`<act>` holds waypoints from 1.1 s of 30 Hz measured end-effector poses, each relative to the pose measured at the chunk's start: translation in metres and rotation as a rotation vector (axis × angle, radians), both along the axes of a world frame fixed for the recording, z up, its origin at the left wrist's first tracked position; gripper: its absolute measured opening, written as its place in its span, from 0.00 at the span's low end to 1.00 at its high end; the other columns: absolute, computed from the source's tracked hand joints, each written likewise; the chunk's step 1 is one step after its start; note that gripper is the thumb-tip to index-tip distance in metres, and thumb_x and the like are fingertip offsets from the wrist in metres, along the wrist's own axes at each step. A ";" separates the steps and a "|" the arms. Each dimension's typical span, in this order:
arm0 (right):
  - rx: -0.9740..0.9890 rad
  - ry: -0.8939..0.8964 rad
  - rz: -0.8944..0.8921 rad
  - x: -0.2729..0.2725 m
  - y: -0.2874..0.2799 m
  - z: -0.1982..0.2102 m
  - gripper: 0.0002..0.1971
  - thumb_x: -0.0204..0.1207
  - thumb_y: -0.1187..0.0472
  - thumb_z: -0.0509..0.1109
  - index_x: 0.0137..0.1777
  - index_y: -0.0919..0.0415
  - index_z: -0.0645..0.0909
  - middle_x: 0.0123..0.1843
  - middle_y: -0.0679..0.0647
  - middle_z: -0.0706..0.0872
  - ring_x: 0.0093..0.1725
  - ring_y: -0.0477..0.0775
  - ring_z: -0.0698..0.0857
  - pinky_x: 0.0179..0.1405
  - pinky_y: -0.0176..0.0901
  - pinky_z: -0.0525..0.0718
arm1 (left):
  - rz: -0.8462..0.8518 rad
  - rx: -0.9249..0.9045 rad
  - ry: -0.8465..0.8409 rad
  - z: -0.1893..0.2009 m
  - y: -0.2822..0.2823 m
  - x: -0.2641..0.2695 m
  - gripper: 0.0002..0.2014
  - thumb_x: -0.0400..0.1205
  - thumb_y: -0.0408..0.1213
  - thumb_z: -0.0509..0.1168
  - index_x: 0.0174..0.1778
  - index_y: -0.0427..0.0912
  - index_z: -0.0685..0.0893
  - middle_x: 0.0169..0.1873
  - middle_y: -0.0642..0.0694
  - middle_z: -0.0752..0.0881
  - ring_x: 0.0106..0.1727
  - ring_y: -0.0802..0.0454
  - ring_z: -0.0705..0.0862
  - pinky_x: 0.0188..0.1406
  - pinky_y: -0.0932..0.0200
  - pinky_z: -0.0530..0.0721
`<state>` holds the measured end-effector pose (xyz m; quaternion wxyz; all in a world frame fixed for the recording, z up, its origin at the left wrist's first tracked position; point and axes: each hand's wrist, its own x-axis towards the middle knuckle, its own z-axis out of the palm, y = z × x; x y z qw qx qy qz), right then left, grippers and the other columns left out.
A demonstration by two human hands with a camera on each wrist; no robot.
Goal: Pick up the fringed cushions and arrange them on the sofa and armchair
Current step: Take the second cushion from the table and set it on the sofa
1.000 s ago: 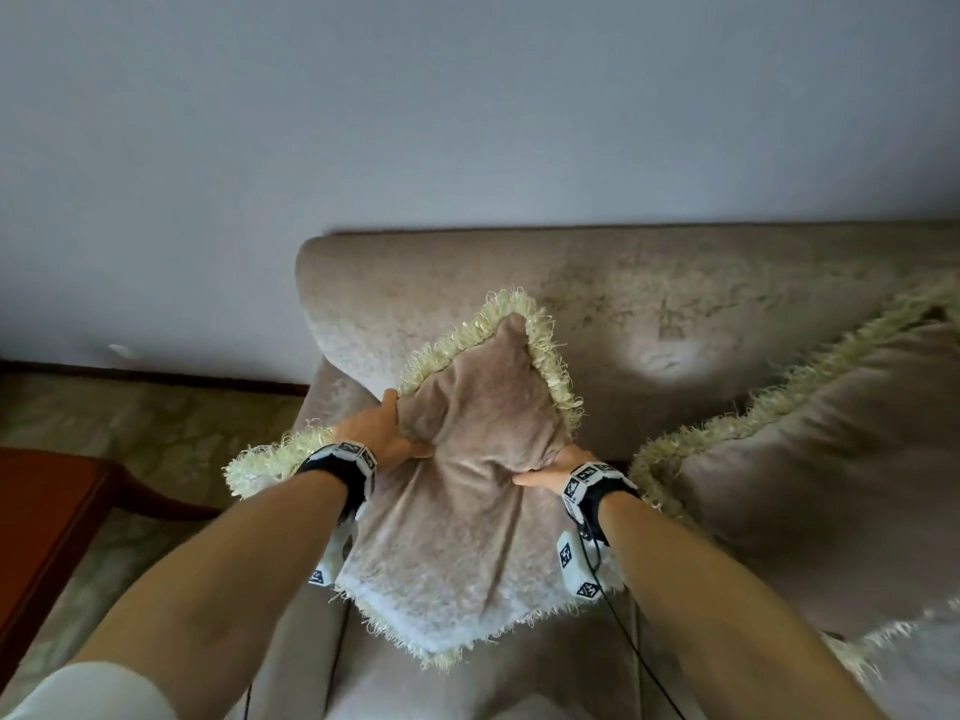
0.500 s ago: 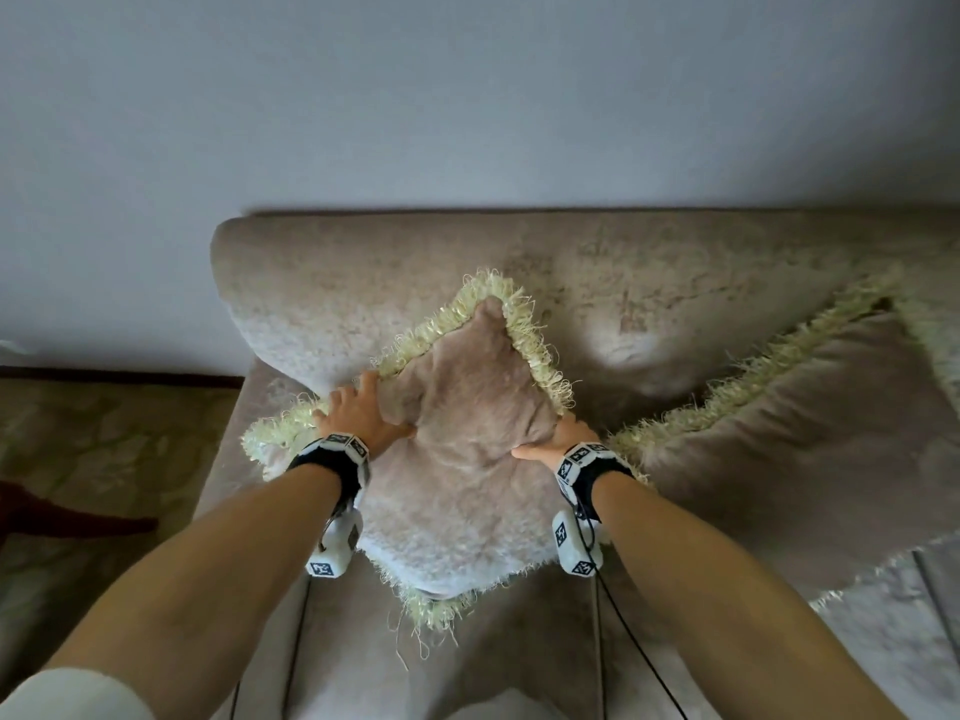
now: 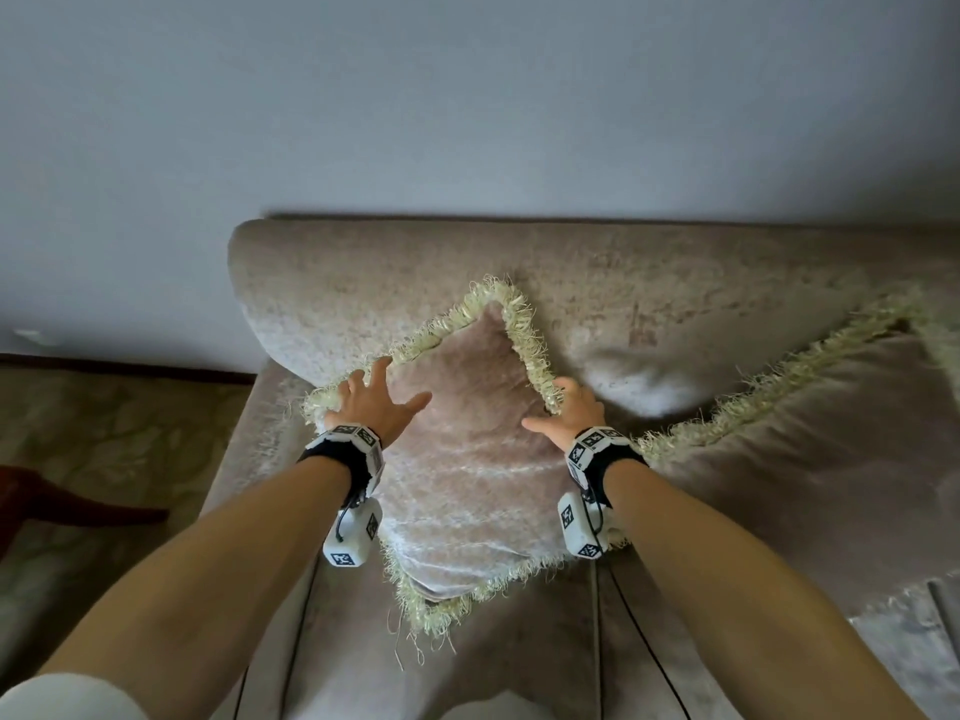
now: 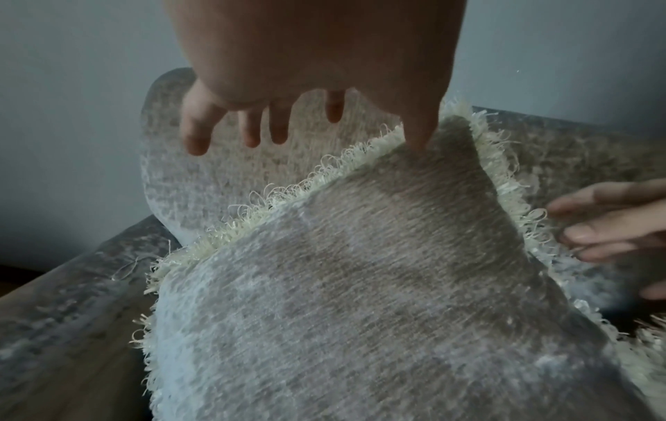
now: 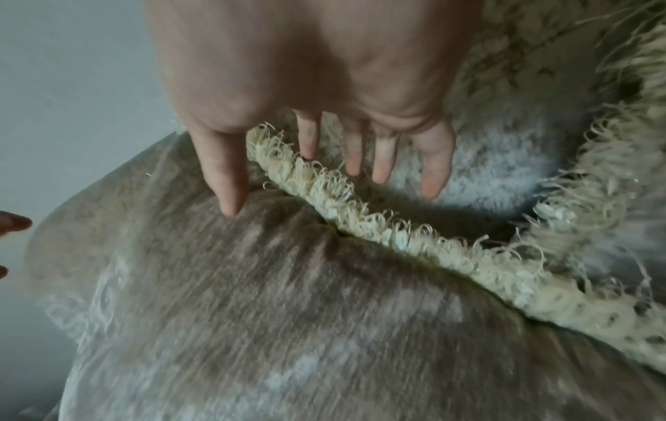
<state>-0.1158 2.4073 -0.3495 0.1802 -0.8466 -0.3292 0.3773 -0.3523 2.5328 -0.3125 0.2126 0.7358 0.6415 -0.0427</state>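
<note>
Two cushions: a small fringed cushion point(image 3: 467, 459) stands on one corner against the sofa backrest point(image 3: 649, 283), its top corner pointing up; a larger second cushion point(image 3: 810, 459) leans on the same backrest just to the right of the small one, their cream fringes near each other.
Around the small cushion: the sofa armrest point(image 3: 244, 449) runs along its left side; a dark wooden leg point(image 3: 78, 506) of some furniture stands left of the armrest, well apart from the cushion.
In the way: nothing lies on the small cushion's face; only the two wrist-worn camera units hang in front of its lower edges.
Surface: the beige velvety sofa seat point(image 3: 519, 646) carries the small cushion's bottom corner, where loose fringe threads trail onto the seat.
Room: a plain pale wall point(image 3: 467, 96) rises behind the backrest; a patterned carpet point(image 3: 104, 418) covers the floor left of the armrest.
Left hand point(image 3: 371, 405): fingers spread and straight over the small cushion's upper-left fringe, gripping nothing; in the left wrist view the thumb tip touches the fabric near the top corner.
Right hand point(image 3: 569, 413): fingers straight and splayed at the small cushion's upper-right fringe, holding nothing; in the right wrist view the thumb tip rests on the fabric and the other fingers lie beyond the fringe.
</note>
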 end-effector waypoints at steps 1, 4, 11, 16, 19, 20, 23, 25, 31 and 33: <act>0.024 -0.011 0.008 0.002 0.002 0.006 0.43 0.69 0.48 0.80 0.80 0.52 0.63 0.79 0.60 0.66 0.79 0.64 0.64 0.75 0.57 0.68 | 0.003 0.030 -0.028 0.005 -0.002 0.000 0.38 0.77 0.70 0.59 0.80 0.61 0.57 0.80 0.42 0.64 0.80 0.39 0.62 0.72 0.27 0.65; 0.072 -0.033 0.047 0.002 0.009 0.025 0.42 0.70 0.49 0.80 0.81 0.49 0.62 0.79 0.60 0.66 0.78 0.65 0.65 0.76 0.59 0.68 | 0.009 0.101 -0.129 0.017 -0.008 0.001 0.34 0.78 0.69 0.56 0.79 0.61 0.60 0.80 0.42 0.64 0.80 0.40 0.63 0.72 0.29 0.67; 0.179 -0.065 0.213 -0.031 0.039 0.064 0.38 0.70 0.49 0.78 0.78 0.44 0.65 0.78 0.56 0.66 0.77 0.62 0.67 0.73 0.56 0.70 | 0.112 0.165 -0.241 0.047 -0.017 -0.032 0.34 0.77 0.67 0.62 0.77 0.64 0.62 0.81 0.44 0.62 0.80 0.41 0.63 0.73 0.30 0.68; 0.196 -0.029 0.342 -0.084 0.061 0.082 0.38 0.69 0.49 0.78 0.78 0.40 0.65 0.78 0.56 0.66 0.77 0.64 0.66 0.74 0.60 0.71 | 0.256 0.211 -0.279 0.062 -0.032 -0.101 0.34 0.76 0.65 0.65 0.78 0.63 0.63 0.79 0.44 0.65 0.80 0.40 0.63 0.73 0.31 0.68; 0.203 -0.010 0.464 -0.128 0.070 0.090 0.37 0.71 0.51 0.78 0.78 0.43 0.65 0.79 0.57 0.64 0.79 0.62 0.65 0.73 0.56 0.69 | 0.388 0.228 -0.278 0.069 -0.053 -0.151 0.34 0.76 0.63 0.67 0.78 0.64 0.65 0.79 0.45 0.65 0.80 0.41 0.62 0.72 0.31 0.67; 0.198 -0.025 0.507 -0.144 0.073 0.092 0.36 0.71 0.50 0.78 0.78 0.43 0.65 0.78 0.57 0.65 0.78 0.63 0.66 0.72 0.55 0.69 | 0.424 0.231 -0.277 0.070 -0.062 -0.168 0.34 0.76 0.62 0.67 0.78 0.63 0.64 0.79 0.45 0.64 0.80 0.42 0.62 0.71 0.31 0.66; 0.185 -0.067 0.641 -0.204 0.076 0.103 0.36 0.70 0.47 0.76 0.77 0.42 0.65 0.75 0.56 0.66 0.75 0.64 0.67 0.71 0.56 0.71 | 0.542 0.258 -0.272 0.076 -0.093 -0.226 0.34 0.77 0.62 0.66 0.79 0.63 0.64 0.79 0.44 0.64 0.80 0.42 0.61 0.72 0.31 0.65; 0.212 -0.062 0.708 -0.247 0.075 0.111 0.36 0.70 0.49 0.77 0.77 0.42 0.66 0.73 0.57 0.67 0.74 0.64 0.67 0.70 0.54 0.71 | 0.627 0.270 -0.269 0.079 -0.117 -0.267 0.34 0.77 0.63 0.66 0.78 0.64 0.63 0.79 0.44 0.63 0.80 0.42 0.61 0.72 0.31 0.65; 0.296 0.000 0.931 -0.389 0.047 0.131 0.37 0.70 0.51 0.79 0.78 0.46 0.67 0.76 0.56 0.71 0.73 0.60 0.72 0.70 0.51 0.73 | 0.846 0.301 -0.228 0.087 -0.199 -0.392 0.33 0.77 0.65 0.64 0.78 0.64 0.65 0.80 0.44 0.64 0.81 0.41 0.61 0.73 0.30 0.65; 0.315 -0.043 1.001 -0.437 0.031 0.135 0.37 0.68 0.49 0.79 0.76 0.45 0.68 0.73 0.58 0.72 0.69 0.61 0.75 0.68 0.51 0.75 | 0.905 0.308 -0.221 0.086 -0.228 -0.432 0.33 0.77 0.65 0.63 0.78 0.65 0.64 0.80 0.44 0.64 0.81 0.41 0.61 0.73 0.29 0.64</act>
